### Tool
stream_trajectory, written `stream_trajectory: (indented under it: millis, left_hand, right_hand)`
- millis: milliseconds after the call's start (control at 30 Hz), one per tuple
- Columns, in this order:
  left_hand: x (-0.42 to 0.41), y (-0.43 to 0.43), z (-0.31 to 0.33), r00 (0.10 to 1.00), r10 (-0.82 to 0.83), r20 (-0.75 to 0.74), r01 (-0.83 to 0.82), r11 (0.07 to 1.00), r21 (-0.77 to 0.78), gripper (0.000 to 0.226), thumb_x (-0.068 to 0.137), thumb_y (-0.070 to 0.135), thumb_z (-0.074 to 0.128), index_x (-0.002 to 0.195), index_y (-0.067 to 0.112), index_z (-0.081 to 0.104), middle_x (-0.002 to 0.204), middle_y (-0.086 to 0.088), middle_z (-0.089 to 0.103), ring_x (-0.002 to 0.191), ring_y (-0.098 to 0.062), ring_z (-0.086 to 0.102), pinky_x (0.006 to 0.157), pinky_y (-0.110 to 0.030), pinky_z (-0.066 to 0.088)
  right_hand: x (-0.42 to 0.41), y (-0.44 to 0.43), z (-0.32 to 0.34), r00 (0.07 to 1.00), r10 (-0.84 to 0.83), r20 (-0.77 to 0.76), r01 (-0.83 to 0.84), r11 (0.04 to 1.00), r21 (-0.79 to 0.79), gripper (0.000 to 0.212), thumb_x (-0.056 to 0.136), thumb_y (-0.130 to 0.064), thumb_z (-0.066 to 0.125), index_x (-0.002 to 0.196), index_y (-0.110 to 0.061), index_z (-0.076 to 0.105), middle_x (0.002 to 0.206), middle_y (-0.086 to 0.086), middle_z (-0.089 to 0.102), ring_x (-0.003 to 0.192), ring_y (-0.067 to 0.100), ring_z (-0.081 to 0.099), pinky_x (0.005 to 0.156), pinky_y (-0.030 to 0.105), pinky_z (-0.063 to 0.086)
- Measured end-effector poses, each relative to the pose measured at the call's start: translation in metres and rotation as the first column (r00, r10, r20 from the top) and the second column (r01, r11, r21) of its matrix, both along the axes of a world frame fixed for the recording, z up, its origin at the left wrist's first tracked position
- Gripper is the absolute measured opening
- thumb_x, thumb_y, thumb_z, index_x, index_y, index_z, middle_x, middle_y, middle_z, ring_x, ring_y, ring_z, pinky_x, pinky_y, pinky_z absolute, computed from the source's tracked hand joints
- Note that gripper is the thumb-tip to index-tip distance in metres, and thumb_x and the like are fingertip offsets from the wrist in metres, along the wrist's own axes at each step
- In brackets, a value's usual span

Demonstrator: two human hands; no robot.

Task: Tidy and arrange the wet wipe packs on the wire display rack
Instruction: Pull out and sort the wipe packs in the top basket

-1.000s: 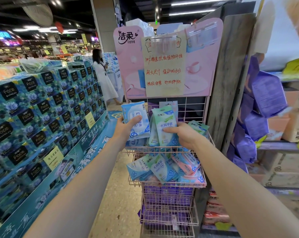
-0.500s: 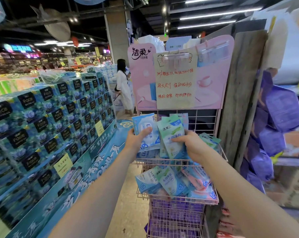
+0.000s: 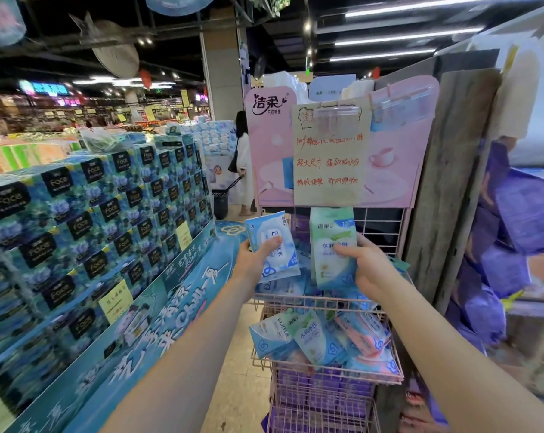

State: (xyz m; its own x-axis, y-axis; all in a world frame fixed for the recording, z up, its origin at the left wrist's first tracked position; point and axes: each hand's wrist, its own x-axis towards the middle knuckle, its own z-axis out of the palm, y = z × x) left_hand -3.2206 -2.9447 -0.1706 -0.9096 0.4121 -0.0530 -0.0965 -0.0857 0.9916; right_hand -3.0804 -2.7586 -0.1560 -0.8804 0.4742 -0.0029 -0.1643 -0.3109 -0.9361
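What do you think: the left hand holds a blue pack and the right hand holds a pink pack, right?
No. In the head view the left hand holds a blue pack, but the right hand holds a green pack, not pink.

I log: blue-and-white pack (image 3: 284,264); mint-green pack (image 3: 331,226), white panel; pink wire rack (image 3: 311,296); pink header board (image 3: 270,170); salmon packs (image 3: 361,339); purple packs (image 3: 320,385) below.
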Motion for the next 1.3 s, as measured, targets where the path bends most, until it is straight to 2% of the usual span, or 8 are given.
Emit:
stream_trajectory:
  millis: [200, 367, 567, 700, 800, 900, 1167, 1300]
  left_hand:
    - [-0.003, 0.0, -0.004, 1.0, 0.009, 0.013, -0.009, 1.0, 0.001, 0.053, 0.088, 0.039, 0.079, 0.127, 0.025, 0.048, 0.12, 0.0, 0.067, 0.101, -0.015, 0.067, 0.074, -0.034, 0.049]
    - [-0.007, 0.003, -0.007, 1.0, 0.014, 0.002, -0.014, 1.0, 0.025, 0.052, 0.086, 0.035, 0.083, 0.126, 0.02, 0.054, 0.121, -0.007, 0.072, 0.098, -0.021, 0.072, 0.078, -0.036, 0.057]
    - [-0.009, 0.003, -0.009, 1.0, 0.012, 0.006, -0.012, 1.0, 0.024, 0.049, 0.087, 0.036, 0.08, 0.124, 0.022, 0.052, 0.114, -0.002, 0.071, 0.098, -0.021, 0.072, 0.082, -0.039, 0.058]
    - [-0.012, 0.004, -0.012, 1.0, 0.011, 0.007, -0.011, 0.999, 0.031, 0.055, 0.086, 0.037, 0.081, 0.13, 0.02, 0.053, 0.117, -0.004, 0.072, 0.101, -0.023, 0.073, 0.089, -0.044, 0.059]
    - [-0.013, 0.005, -0.013, 1.0, 0.006, 0.007, -0.006, 0.999, 0.047, 0.051, 0.086, 0.037, 0.082, 0.125, 0.022, 0.053, 0.115, -0.005, 0.073, 0.104, -0.026, 0.073, 0.095, -0.049, 0.058]
    - [-0.013, 0.005, -0.013, 1.0, -0.001, 0.021, -0.001, 0.998, 0.061, 0.048, 0.086, 0.034, 0.082, 0.123, 0.022, 0.053, 0.111, -0.003, 0.073, 0.098, -0.025, 0.074, 0.094, -0.049, 0.059]
    - [-0.014, 0.005, -0.014, 1.0, -0.009, 0.004, 0.009, 0.998, 0.061, 0.047, 0.085, 0.036, 0.083, 0.122, 0.023, 0.057, 0.115, -0.005, 0.075, 0.103, -0.027, 0.074, 0.096, -0.051, 0.059]
    - [-0.012, 0.004, -0.013, 1.0, -0.002, -0.005, 0.002, 0.998, 0.067, 0.05, 0.084, 0.036, 0.084, 0.122, 0.023, 0.055, 0.115, -0.004, 0.073, 0.101, -0.025, 0.073, 0.094, -0.048, 0.058]
  right_hand:
    - [-0.006, 0.007, 0.006, 0.998, -0.066, -0.02, 0.065, 0.997, -0.042, 0.034, 0.093, 0.009, 0.055, 0.116, -0.012, 0.067, 0.109, 0.012, 0.077, 0.095, 0.029, 0.075, 0.082, 0.048, 0.06]
    - [-0.01, 0.005, -0.023, 0.95, -0.094, 0.298, -0.005, 0.948, 0.317, 0.05, 0.084, 0.012, 0.064, 0.128, -0.011, 0.06, 0.117, 0.01, 0.074, 0.109, 0.031, 0.07, 0.098, 0.053, 0.055]
    - [0.003, 0.019, -0.013, 0.949, -0.188, 0.253, 0.077, 0.916, 0.394, 0.055, 0.087, 0.01, 0.062, 0.14, -0.008, 0.055, 0.119, 0.001, 0.071, 0.107, 0.024, 0.069, 0.09, 0.042, 0.059]
    - [0.017, 0.044, -0.009, 0.745, -0.637, 0.196, 0.402, 0.665, 0.63, 0.041, 0.085, -0.006, 0.06, 0.126, -0.009, 0.064, 0.114, 0.011, 0.07, 0.1, 0.032, 0.068, 0.077, 0.035, 0.057]
    - [0.027, 0.06, -0.016, 0.567, -0.774, 0.28, 0.262, 0.492, 0.83, 0.048, 0.081, -0.033, 0.066, 0.12, -0.004, 0.062, 0.124, 0.021, 0.059, 0.114, 0.04, 0.057, 0.091, 0.043, 0.054]
    - [0.032, 0.064, -0.027, 0.452, -0.773, 0.444, 0.028, 0.51, 0.86, 0.079, 0.076, -0.059, 0.076, 0.127, -0.003, 0.055, 0.132, 0.024, 0.049, 0.124, 0.042, 0.045, 0.095, 0.045, 0.047]
    - [0.038, 0.06, -0.042, 0.62, -0.719, 0.315, -0.055, 0.361, 0.931, 0.063, 0.086, -0.06, 0.066, 0.136, -0.023, 0.057, 0.125, 0.019, 0.057, 0.118, 0.041, 0.047, 0.096, 0.044, 0.044]
    - [0.04, 0.055, -0.04, 0.712, -0.675, 0.191, 0.016, 0.287, 0.958, 0.045, 0.087, -0.053, 0.068, 0.126, -0.035, 0.055, 0.114, 0.0, 0.065, 0.116, 0.03, 0.052, 0.105, 0.046, 0.034]
